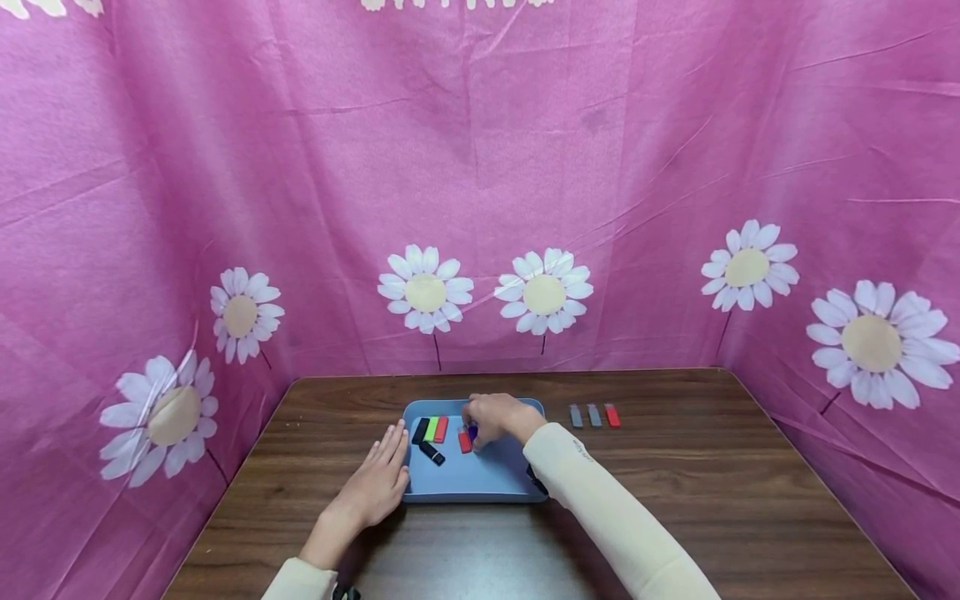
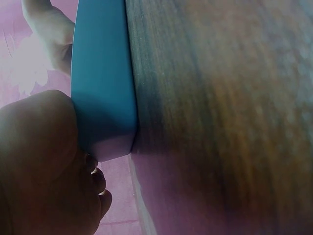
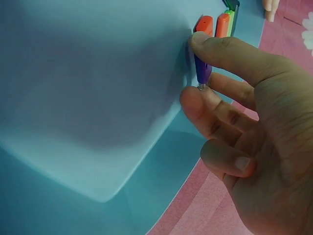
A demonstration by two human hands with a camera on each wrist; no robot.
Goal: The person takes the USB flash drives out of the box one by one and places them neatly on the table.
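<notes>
A wood-grain table (image 1: 712, 483) bears the tray (image 1: 472, 483); pink daisy cloth (image 1: 480, 167) hangs behind it. Inside the tray, the right hand (image 1: 495, 417) pinches a purple, clear-tipped stick (image 3: 202, 68); the left hand (image 1: 381, 475), fingers straight, touches its left side.

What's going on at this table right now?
A person's right hand is pinching a small purple stick at the blue tray, close to a red stick lying in it. The left hand rests against the tray's left side. Also in the tray, black, green and red sticks form a row, with another black stick slanted below. Two gray sticks and one red lie on the wooden table, right of the tray.
</notes>
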